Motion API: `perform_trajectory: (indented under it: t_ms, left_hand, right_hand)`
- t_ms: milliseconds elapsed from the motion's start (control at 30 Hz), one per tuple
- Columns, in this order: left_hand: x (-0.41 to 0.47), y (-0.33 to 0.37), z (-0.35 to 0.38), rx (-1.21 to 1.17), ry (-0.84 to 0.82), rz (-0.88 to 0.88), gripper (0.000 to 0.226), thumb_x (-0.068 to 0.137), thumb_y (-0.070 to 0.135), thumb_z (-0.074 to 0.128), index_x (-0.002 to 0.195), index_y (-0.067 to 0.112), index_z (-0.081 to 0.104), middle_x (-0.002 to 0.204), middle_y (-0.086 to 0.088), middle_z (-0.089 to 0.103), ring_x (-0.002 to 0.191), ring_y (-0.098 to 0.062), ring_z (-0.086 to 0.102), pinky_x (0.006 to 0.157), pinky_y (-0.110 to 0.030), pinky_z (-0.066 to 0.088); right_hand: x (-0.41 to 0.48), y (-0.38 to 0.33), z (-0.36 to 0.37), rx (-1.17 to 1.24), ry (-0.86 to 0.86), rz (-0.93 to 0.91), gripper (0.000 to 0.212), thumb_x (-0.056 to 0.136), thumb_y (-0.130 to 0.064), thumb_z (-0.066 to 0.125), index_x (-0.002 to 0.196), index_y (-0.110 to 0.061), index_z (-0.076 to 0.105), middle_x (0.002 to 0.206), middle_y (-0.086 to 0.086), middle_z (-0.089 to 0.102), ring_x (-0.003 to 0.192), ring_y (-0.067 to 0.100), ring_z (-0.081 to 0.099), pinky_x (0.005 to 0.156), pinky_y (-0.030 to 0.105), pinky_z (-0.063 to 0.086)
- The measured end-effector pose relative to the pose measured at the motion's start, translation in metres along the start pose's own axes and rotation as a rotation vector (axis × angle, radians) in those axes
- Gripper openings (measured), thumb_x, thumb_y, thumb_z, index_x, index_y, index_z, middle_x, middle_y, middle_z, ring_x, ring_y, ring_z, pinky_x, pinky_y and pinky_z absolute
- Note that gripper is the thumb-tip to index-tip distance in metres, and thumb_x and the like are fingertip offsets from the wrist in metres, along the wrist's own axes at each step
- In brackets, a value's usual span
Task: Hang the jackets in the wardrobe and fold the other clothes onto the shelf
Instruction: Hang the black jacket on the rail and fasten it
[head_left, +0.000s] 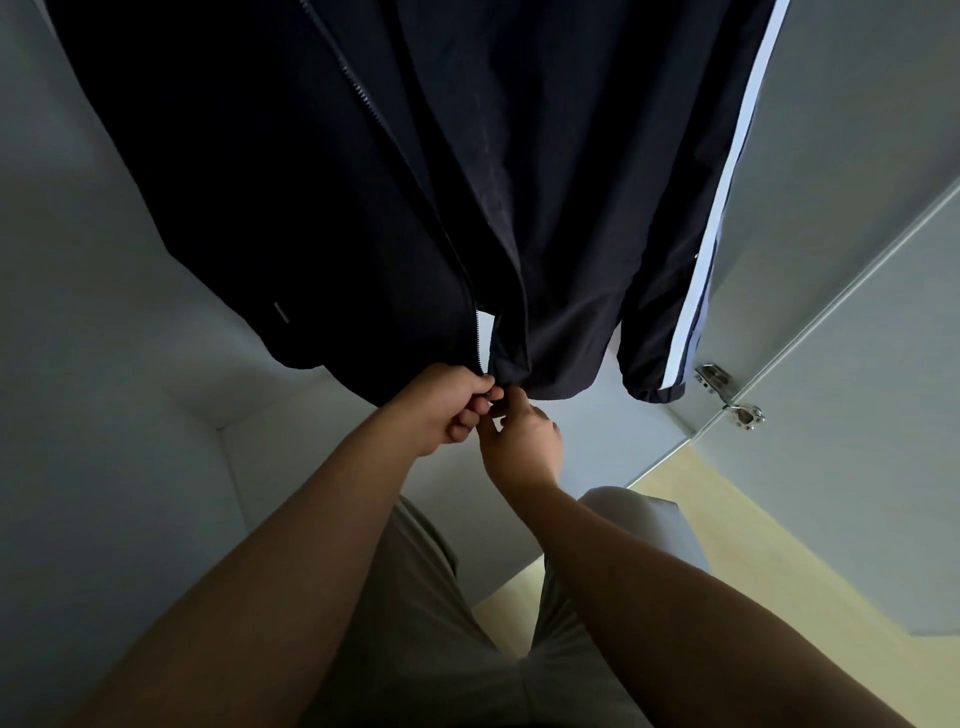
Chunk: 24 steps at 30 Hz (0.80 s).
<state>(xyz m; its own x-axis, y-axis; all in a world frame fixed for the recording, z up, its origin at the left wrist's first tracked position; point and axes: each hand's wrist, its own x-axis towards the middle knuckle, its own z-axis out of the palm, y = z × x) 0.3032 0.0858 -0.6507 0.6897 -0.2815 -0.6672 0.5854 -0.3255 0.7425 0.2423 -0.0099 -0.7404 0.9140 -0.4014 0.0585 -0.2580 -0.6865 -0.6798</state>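
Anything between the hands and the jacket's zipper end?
Nothing visible. The left hand and right hand both pinch the hanging jacket at its bottom hem, at the lower end of the zipper. The door hinge sits off to the right, clear of them.

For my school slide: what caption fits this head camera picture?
Left hand and right hand pinch the zipper end of a dark jacket hanging in the wardrobe.

Dark navy zip jacket (363, 171), white-striped sleeve, hanging unzipped inside wardrobe (104, 312).
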Motion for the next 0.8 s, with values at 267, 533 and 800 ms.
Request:
perform_trajectory:
  t_ms: [267, 533, 800]
  left_hand:
    - [-0.002, 0.005, -0.003, 0.085, -0.034, -0.023, 0.029, 0.105, 0.024, 0.046, 0.085, 0.012, 0.063, 0.057, 0.007, 0.043, 0.044, -0.005, 0.03, 0.041, -0.019, 0.02]
    - [-0.007, 0.019, 0.001, 0.168, -0.095, -0.081, 0.033, 0.104, 0.029, 0.046, 0.077, 0.015, 0.058, 0.053, 0.009, 0.039, 0.042, -0.004, 0.027, 0.041, -0.02, 0.017]
    - [-0.018, 0.035, 0.005, -0.149, -0.069, -0.057, 0.034, 0.109, 0.024, 0.038, 0.076, 0.018, 0.047, 0.053, 0.01, 0.036, 0.039, -0.003, 0.026, 0.042, -0.018, 0.017]
  right_hand:
    - [-0.004, 0.0, 0.005, -0.119, 0.031, 0.028, 0.055, 0.085, -0.058, 0.065, 0.118, -0.018, 0.05, 0.12, 0.001, 0.055, 0.104, 0.025, 0.057, 0.086, 0.04, 0.041]
    - [0.004, 0.004, -0.001, -0.133, 0.028, -0.022, 0.027, 0.096, -0.035, 0.055, 0.117, -0.018, 0.056, 0.12, 0.005, 0.055, 0.106, 0.029, 0.056, 0.088, 0.041, 0.041]
    - [0.02, -0.005, -0.019, -0.263, -0.074, -0.083, 0.022, 0.099, -0.033, 0.043, 0.093, -0.017, 0.057, 0.086, 0.007, 0.066, 0.073, 0.037, 0.062, 0.063, 0.034, 0.038]
